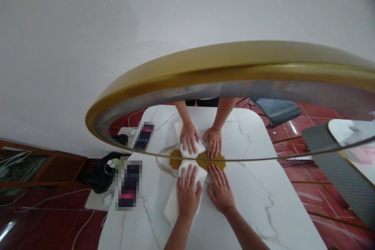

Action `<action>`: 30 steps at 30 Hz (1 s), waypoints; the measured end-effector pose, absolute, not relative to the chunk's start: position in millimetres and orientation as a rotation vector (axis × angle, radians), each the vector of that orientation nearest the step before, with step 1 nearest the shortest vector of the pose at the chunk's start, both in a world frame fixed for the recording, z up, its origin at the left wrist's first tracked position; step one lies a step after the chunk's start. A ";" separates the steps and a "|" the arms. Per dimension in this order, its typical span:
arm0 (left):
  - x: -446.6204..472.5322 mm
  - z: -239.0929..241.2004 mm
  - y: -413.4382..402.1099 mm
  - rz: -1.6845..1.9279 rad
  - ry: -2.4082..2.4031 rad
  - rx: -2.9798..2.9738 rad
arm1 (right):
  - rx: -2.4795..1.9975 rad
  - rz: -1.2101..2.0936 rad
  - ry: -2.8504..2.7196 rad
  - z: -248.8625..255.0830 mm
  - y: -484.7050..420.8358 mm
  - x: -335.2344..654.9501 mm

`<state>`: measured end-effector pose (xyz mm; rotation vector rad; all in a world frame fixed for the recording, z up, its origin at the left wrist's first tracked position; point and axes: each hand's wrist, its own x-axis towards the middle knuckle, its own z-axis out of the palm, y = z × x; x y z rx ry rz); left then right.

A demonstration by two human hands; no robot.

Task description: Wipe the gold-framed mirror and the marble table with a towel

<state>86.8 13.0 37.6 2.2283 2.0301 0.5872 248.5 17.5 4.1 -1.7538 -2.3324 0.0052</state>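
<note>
My left hand lies palm down with its fingers spread over a white cloth, pressing it to the marble-patterned table. The cloth reaches the lower rim of a large gold-framed mirror. Flat beside it rests my right hand, fingers apart and holding nothing. Its fingertips touch a flat gold piece with a scalloped edge at the foot of the mirror. Part of that gold piece is covered by the cloth and fingers. Both hands and the cloth also appear reflected in the glass.
A pixelated dark object lies at the table's left. Past that edge are a black bag, white cables and a wooden shelf. A plain wall rises behind the mirror. Red floor tiles and a striped grey surface are right.
</note>
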 end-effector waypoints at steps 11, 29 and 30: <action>16.7 42.0 20.6 0.679 2.274 2.105 | -1.799 0.010 -2.331 8.5 17.2 246.7; 98.7 38.6 6.4 0.556 2.062 2.231 | -1.753 0.036 -2.336 7.0 17.6 249.7; 92.2 39.8 7.2 0.556 2.118 2.203 | -1.762 0.044 -2.334 8.1 17.4 249.2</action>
